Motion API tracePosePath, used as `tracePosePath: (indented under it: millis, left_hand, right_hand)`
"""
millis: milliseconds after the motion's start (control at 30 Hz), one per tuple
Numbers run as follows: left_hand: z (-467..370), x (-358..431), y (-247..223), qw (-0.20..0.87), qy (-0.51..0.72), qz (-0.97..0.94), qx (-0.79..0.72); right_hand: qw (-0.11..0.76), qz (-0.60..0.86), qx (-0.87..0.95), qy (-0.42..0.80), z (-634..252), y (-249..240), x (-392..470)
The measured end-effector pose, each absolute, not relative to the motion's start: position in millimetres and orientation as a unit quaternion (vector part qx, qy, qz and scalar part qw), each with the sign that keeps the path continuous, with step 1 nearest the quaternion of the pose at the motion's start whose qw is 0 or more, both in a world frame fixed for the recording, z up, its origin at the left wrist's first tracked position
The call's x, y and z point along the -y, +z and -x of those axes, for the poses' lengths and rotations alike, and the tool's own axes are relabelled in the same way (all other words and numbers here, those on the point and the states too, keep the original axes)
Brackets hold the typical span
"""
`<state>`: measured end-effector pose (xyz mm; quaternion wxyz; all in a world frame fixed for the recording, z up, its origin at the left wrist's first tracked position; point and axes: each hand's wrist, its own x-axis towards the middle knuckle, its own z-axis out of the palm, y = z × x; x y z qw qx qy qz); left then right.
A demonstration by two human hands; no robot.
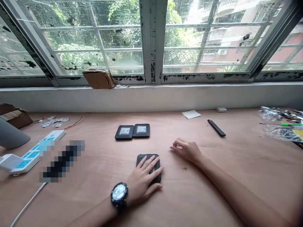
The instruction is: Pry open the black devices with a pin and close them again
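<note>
My left hand, with a watch on its wrist, lies flat with its fingers spread. It rests on a flat black drive-like case, covering most of it. Two similar black cases with white labels, a left one and a right one, lie side by side farther back. To the right, my right hand is on the table with its fingers curled and the fingertips close to the thumb. Something small may be between them, too small to make out.
A white power strip with a plug and cable lies at left, near a blurred dark patch. At right are a black strip-shaped object, a white paper, and plastic bags with a green-handled screwdriver.
</note>
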<state>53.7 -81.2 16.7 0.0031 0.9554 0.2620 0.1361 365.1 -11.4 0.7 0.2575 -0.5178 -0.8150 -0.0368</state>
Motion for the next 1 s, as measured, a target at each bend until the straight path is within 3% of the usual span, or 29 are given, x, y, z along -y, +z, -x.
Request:
tracePosePath:
  millis: [267, 467, 767, 1000]
  left_hand:
    - [18.3, 58.5, 1.2, -0.067, 0.107, -0.926, -0.356]
    - [105.7, 49.2, -10.0, -0.132, 0.123, -0.848, -0.498]
    - [146.6, -19.4, -15.0, -0.068, 0.108, -0.794, -0.594]
    - [130.2, -84.5, -5.4, -0.036, 0.130, -0.794, -0.593]
  right_hand:
    - [0.228, 0.531, 0.816, 0.011, -369.8, 7.4, 17.4]
    - [0.257, 0.444, 0.857, -0.041, -343.1, 4.5, 14.1]
    - [0.262, 0.416, 0.870, -0.021, -240.1, -2.2, -33.3]
    - [0.219, 0.422, 0.877, 0.068, -236.2, -7.6, -53.2]
